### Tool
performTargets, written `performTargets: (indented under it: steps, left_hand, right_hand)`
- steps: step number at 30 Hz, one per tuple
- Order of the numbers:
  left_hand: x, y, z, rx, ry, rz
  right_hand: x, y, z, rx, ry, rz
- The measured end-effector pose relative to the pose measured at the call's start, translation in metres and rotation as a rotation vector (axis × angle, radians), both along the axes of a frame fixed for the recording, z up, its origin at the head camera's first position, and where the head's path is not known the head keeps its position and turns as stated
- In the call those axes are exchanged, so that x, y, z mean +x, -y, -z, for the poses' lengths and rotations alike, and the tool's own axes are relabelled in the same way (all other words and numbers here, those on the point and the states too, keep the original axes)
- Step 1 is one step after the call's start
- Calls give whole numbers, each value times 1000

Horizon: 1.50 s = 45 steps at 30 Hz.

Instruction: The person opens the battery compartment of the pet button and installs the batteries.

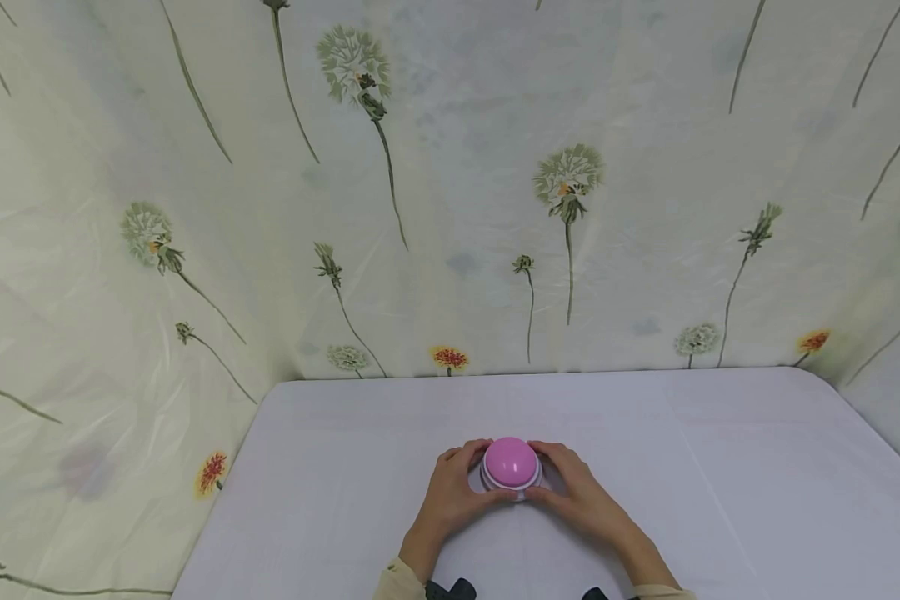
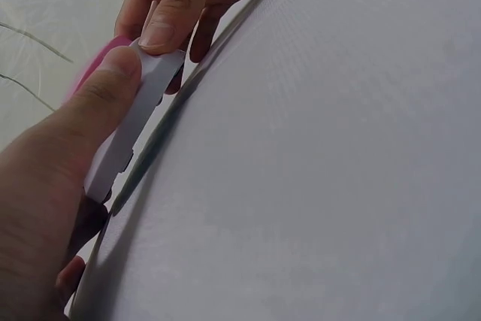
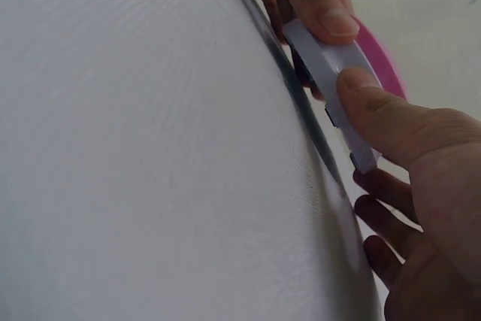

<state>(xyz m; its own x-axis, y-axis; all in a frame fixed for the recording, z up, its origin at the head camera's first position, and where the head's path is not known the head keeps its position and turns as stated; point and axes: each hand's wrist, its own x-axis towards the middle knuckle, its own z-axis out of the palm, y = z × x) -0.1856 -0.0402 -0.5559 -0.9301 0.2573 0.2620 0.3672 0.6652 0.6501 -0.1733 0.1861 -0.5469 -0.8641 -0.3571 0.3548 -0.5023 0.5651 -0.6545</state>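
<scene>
A: Head view first. Where is the object, and how is it held?

B: A pink dome button on a white base sits on the worktop, midway between the left and right edges and nearer the near edge than the far one. The left hand and the right hand flank it, fingers curled round the base rim from both sides. A two-sided hold of this kind probably steadies the base.

A: Anything around it?

B: A cloth backdrop printed with dandelions hangs behind the far edge and along the left side. Dark gear shows at the wrists, near the near edge. Nothing stands between the hands and the button.

A: Left wrist view?

B: The left thumb presses on the white base; the right hand's fingers pinch the same rim from beyond. The pink dome shows only as a sliver.

A: Right wrist view?

B: It mirrors that. The right thumb lies on the base rim, and a finger of the left hand closes on it from the far side. The base appears tilted or lifted off the worktop surface, though contact cannot be confirmed.
</scene>
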Motion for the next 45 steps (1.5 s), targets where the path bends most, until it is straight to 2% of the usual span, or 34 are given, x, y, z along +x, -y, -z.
performTargets:
  steps: [15,24,34,37,40,45]
  left_hand:
    - [1,-2,-3,-132,-37,18]
    - [3,0,-5,-160,0,17]
    - [1,2,-5,-154,-53,35]
    - [1,2,-5,-110,-39,24]
    - [1,2,-6,-46,8,2]
    - [2,6,-6,35,90,-20]
  right_hand:
    - [1,2,-1,40,31,20]
    - [2,4,-1,50,50,31]
    - [0,4,-6,61,73,34]
    - [0,4,-6,65,69,34]
    - [0,3,-6,76,73,39]
    - [1,-2,-9,59,137,30]
